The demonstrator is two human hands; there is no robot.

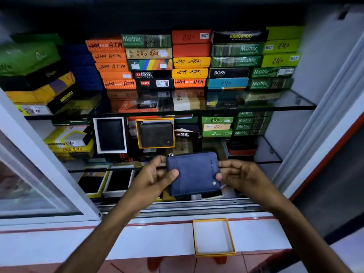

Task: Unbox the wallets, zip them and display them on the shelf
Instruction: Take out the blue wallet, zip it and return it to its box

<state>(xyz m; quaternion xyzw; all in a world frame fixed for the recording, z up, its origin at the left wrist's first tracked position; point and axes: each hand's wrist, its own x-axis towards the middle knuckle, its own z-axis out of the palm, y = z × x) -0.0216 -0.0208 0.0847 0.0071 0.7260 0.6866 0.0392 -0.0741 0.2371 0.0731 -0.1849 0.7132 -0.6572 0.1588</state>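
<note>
Wallets, stock entry, listed by size with the hazard each carries.

Shelf [256,107]: glass, upper tier, loaded with stacked coloured boxes [189,60]. Risk: a knock while reaching in could topple a stack; the stacks at the far left already lean.

Lower glass shelf [273,161]: display tier. Carries a black wallet in a white box [110,134] and a dark wallet in a yellow-rimmed box [155,133], both propped upright. Risk: a newcomer pushed in beside them could tip either one forward off the glass.

Desk [137,237]: white ledge below the sliding track. Carries one vacant box.

Vacant box [213,236]: white inside, yellow rim, sitting close to the front edge of the desk. Risk: a forearm or sleeve could sweep it to the floor.

Blue wallet [194,173]: out of its box, held in the air in front of the lower shelf, between both hands. Zip pull [171,154] shows at the upper left corner; whether the zip is fully run cannot be told. Risk: shelved half-zipped, it may gape.

Left hand [155,174]: grip narrow, thumb on the face, fingers behind the left edge.

Right hand [238,174]: grip narrow, pinching the right edge. Risk: both holds are fingertip only, so a slip would likely drop the wallet onto the boxed stock [116,182] below.
</note>
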